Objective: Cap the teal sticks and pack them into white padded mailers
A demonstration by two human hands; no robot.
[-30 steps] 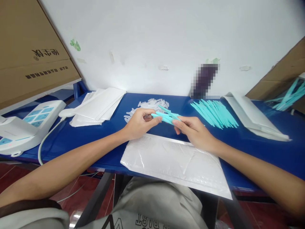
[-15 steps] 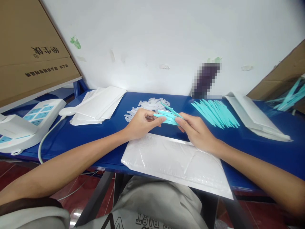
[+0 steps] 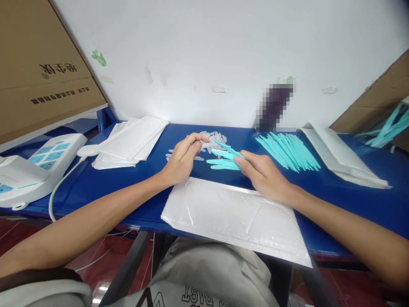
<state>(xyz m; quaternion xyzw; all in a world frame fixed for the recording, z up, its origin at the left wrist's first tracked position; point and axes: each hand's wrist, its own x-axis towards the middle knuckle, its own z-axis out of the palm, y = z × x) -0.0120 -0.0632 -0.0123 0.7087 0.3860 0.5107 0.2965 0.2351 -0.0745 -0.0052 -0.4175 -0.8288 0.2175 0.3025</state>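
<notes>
Several turquoise eyebrow razors (image 3: 225, 164) are fanned out in my right hand (image 3: 265, 172), pinched at their near ends between thumb and fingers, with tips pointing left. A pale edge shows along one of them. My left hand (image 3: 183, 157) is at the left front of a loose pile of translucent white plastic caps (image 3: 215, 138). Its index finger stretches over the caps, apart from the thumb, and I see nothing between them. The lower fingers are partly hidden. A white bubble mailer (image 3: 236, 217) lies below both hands, overhanging the table's front edge.
On the blue table (image 3: 150, 187), more turquoise razors (image 3: 287, 151) lie in a heap to the right, beside a folded white mailer (image 3: 345, 157). White envelopes (image 3: 131, 140) are stacked at left, near a power strip (image 3: 47, 162) with a cable. Cardboard boxes (image 3: 47, 51) flank the white wall.
My left hand has let go of the razors' tips and moved left and slightly up to the caps. My right hand stays in place, the razors now more spread.
</notes>
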